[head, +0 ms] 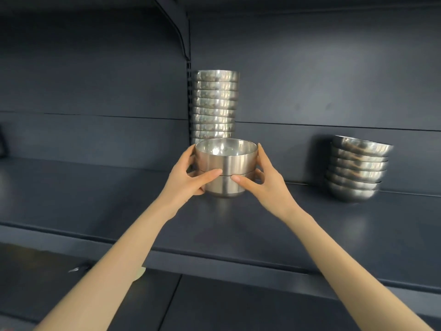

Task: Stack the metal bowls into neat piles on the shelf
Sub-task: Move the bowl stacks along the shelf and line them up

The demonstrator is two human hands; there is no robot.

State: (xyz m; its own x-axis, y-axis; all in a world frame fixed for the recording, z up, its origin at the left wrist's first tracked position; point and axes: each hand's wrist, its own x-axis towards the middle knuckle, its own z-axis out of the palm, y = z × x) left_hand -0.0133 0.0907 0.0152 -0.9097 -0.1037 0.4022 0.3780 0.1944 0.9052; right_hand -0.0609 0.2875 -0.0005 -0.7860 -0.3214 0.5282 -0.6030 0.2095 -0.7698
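– Between our two hands, in the head view, we've got the nested metal bowls [226,163], one seated inside the other, mouths up.

– And how are we holding them?

– Our left hand [188,174] is curled round the left wall, left thumb [210,174] laid across the front just where the upper bowl meets the lower rim. Our right hand [268,181] mirrors it on the right wall, right thumb [241,181] on the lower bowl, the fingers wrapped behind. The two thumb tips nearly meet.

– Are they down on the shelf [95,187]?

– We can't tell: the lower bowl's base is right at the dark surface, with a dull reflection under it.

– What lies past our fingertips?

– Straight behind them stands the tall stack [214,103], upright against the back panel [334,80], its lowest bowls hidden by the pair we hold. Well off beyond our right fingers sits the shorter stack [355,170], bowls stepped out of line, the top one tilted.
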